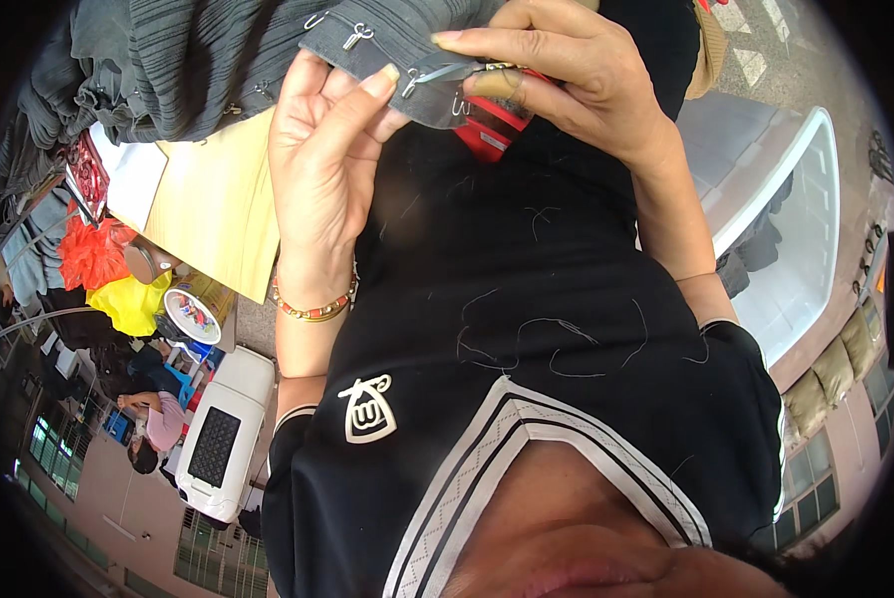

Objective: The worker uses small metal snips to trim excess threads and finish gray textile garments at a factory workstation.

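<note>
My left hand pinches the edge of a dark grey ribbed garment between thumb and fingers. Several metal hooks sit along the garment's smooth band. My right hand is closed on a pair of small thread snips, whose grey blades point left at a hook beside my left thumb. Their handle is mostly hidden by my fingers. A red piece shows just under my right fingers; whether it belongs to the snips I cannot tell.
The garment pile spreads over a pale wooden table at the left. A white plastic tub with dark cloth stands at the right. Left and lower are red and yellow bags, a white machine and another person.
</note>
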### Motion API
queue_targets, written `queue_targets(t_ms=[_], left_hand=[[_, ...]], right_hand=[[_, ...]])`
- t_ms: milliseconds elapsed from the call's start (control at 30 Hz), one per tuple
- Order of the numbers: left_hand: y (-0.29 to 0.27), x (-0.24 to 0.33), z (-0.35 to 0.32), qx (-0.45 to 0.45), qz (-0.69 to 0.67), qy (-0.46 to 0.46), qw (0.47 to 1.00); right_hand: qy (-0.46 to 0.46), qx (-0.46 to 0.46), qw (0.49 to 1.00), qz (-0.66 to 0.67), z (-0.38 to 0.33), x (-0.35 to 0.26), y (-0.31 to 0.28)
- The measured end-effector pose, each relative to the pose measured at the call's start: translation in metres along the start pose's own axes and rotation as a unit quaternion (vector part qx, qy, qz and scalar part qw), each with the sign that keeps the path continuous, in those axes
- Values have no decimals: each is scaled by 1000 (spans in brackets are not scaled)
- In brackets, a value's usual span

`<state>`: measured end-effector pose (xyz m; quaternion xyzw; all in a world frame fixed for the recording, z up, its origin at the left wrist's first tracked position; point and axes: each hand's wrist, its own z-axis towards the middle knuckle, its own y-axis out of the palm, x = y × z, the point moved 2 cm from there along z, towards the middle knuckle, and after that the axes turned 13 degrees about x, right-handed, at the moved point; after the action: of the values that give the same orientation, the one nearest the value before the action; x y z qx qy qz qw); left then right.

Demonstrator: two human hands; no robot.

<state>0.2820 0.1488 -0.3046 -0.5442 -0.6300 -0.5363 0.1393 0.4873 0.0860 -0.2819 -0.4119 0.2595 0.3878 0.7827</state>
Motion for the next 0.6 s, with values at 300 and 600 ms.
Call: queue_targets(t_ms=[300,600], left_hand=[[0,-1,0,-9,-14,0,1000],[1,-1,-2,1,8,2,1000]], right_hand=[[1,8,1000,20,0,-1,0],[15,5,999,45,-1,3,1]])
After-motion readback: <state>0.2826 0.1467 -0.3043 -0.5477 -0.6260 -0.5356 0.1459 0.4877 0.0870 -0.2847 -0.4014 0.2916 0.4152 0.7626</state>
